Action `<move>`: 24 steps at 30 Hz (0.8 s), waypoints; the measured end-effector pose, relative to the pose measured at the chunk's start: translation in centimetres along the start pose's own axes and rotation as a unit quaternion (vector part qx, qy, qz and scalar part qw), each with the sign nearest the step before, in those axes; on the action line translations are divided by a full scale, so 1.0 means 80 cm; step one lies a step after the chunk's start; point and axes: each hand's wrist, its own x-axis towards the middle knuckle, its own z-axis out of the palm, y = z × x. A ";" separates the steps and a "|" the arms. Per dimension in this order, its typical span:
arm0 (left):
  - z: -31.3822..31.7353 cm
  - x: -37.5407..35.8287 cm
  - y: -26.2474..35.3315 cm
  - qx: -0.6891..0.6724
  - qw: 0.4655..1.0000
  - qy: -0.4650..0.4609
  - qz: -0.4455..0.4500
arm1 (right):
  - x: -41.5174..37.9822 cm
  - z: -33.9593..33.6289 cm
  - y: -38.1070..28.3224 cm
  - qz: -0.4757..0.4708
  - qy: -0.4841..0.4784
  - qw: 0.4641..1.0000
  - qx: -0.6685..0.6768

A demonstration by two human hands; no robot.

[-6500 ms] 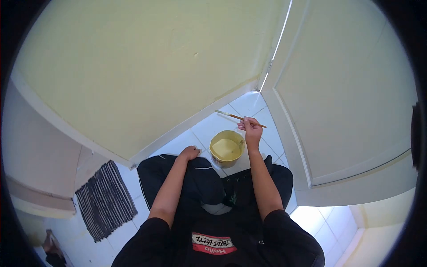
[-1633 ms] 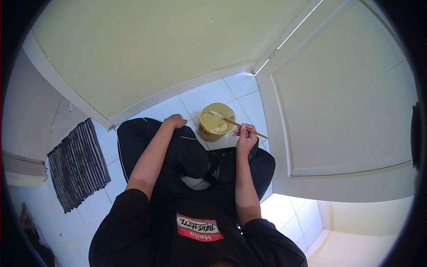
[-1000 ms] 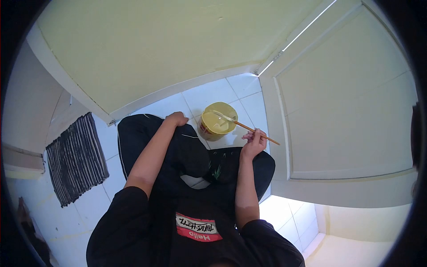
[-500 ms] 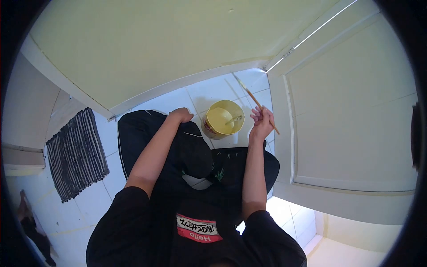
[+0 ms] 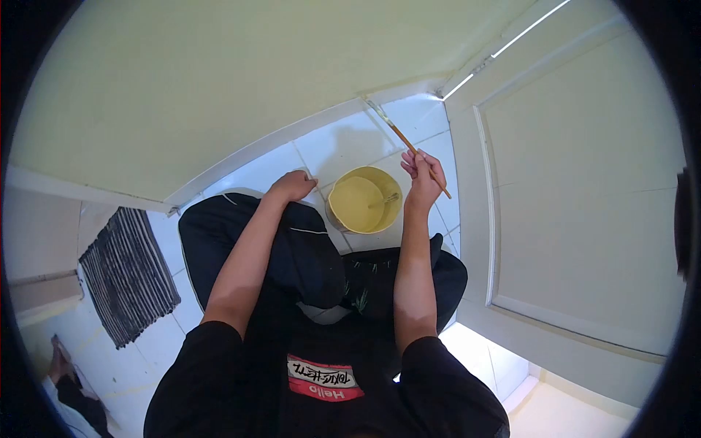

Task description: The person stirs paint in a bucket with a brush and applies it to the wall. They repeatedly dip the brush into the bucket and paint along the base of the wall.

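Note:
My right hand (image 5: 423, 175) grips a long, thin paintbrush (image 5: 400, 135) with an orange-brown wooden handle. The brush's pale, paint-covered tip points away from me and reaches the skirting board (image 5: 321, 124) near the foot of the wall; whether it touches is hard to tell. Between my hands, a round bucket (image 5: 336, 217) of pale yellow paint stands on the tiles, with a stick or second brush (image 5: 391, 198) leaning inside. Curled into a loose fist, my left hand (image 5: 292, 186) rests on my knee beside the bucket, with nothing visible in it.
A panelled door (image 5: 569, 197) stands to the right. The pale yellow wall (image 5: 241, 80) rises ahead. On the left, a striped rag mat (image 5: 131, 277) lies on the white tiles. Part of another person (image 5: 69, 387) shows at the lower left.
My right hand has moved slightly up and left, carrying the brush tip from above the floor to the skirting board. My left hand stays on the knee. The view has shifted a little.

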 end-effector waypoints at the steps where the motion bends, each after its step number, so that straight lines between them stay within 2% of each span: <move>1: 0.001 0.004 -0.002 -0.009 1.000 -0.001 0.006 | 0.003 0.000 0.002 0.012 -0.004 1.000 0.012; 8: -0.005 0.004 -0.004 -0.046 0.999 0.012 0.003 | 0.022 0.001 0.004 0.035 -0.002 0.996 0.076; 14: -0.007 0.004 0.000 -0.059 0.998 0.000 -0.005 | 0.015 0.010 0.002 0.011 -0.038 0.999 0.005; 24: -0.008 0.002 0.000 -0.079 0.997 -0.003 -0.013 | 0.011 0.015 0.002 -0.001 -0.058 0.998 -0.012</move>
